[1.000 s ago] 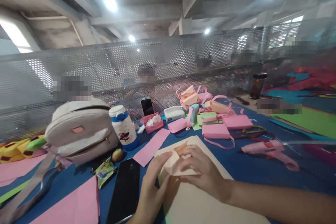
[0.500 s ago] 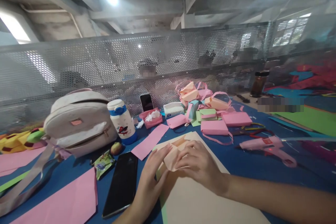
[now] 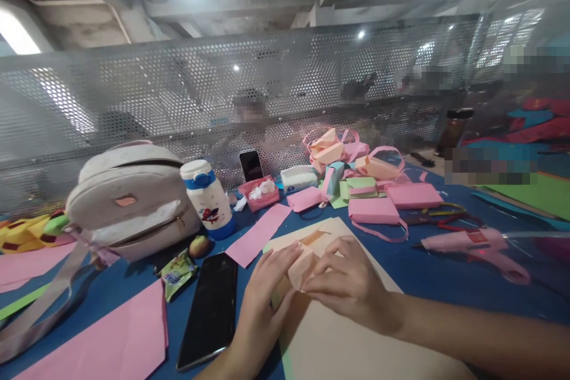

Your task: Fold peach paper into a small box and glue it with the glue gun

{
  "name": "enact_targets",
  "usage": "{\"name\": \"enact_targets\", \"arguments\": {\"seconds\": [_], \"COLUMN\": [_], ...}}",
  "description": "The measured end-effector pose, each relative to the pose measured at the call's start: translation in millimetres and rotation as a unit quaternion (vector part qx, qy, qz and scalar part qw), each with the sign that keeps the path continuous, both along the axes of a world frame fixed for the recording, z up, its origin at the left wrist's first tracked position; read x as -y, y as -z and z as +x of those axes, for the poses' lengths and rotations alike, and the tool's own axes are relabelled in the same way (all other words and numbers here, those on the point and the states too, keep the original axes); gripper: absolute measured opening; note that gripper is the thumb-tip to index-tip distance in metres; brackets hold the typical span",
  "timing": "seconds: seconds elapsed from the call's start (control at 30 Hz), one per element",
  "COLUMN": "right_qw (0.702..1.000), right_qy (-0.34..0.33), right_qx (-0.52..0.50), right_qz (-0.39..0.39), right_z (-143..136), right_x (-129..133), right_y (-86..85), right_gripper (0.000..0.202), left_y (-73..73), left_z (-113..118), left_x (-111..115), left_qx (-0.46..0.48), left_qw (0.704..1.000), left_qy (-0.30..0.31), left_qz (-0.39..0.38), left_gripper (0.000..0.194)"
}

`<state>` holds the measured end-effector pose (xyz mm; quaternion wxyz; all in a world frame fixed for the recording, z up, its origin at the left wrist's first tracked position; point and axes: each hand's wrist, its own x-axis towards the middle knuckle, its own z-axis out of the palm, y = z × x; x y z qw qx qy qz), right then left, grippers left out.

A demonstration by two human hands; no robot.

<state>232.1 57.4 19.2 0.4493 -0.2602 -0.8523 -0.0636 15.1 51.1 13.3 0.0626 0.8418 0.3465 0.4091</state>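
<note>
Between my two hands is a small folded piece of peach paper (image 3: 301, 268), shaped with raised faces like a little box. My left hand (image 3: 270, 294) grips its left side, fingers along the top and thumb below. The fingers of my right hand (image 3: 351, 285) pinch its right edge. Beneath them lies a stack of large peach sheets (image 3: 347, 341), with a green sheet showing at its left edge. The underside of the folded piece is hidden by my fingers.
Left of my hands are a black phone (image 3: 209, 309), a green snack packet (image 3: 178, 273), pink sheets (image 3: 107, 338), a bottle (image 3: 208, 202) and a backpack (image 3: 129, 202). Folded paper bags (image 3: 374, 212) lie behind. At right rests a pink glue gun (image 3: 481, 247). A perforated screen (image 3: 191, 89) stands behind.
The view has shifted a little, so things at the right sit farther right. Both hands keep their hold on the folded peach paper, with only slight finger movement.
</note>
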Motion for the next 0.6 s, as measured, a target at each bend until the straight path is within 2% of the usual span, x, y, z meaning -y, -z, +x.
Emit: {"name": "enact_targets", "arguments": {"seconds": [0.2,0.6], "right_qw": [1.0,0.995], "right_qy": [-0.002,-0.034], "right_qx": [-0.007,-0.052], "right_qz": [0.001,-0.072], "right_z": [-0.8,-3.6], "right_x": [0.7,0.2], "right_y": [1.3,6.9], "right_gripper": [0.016,0.004], "left_y": [-0.2,-1.3], "left_z": [0.8,-0.8], "left_x": [-0.8,-0.3], "left_qx": [0.002,-0.032], "left_qw": [1.0,0.998], "left_qy": [-0.001,-0.001], "left_qz": [0.024,0.05], "left_gripper": [0.052,0.049]}}
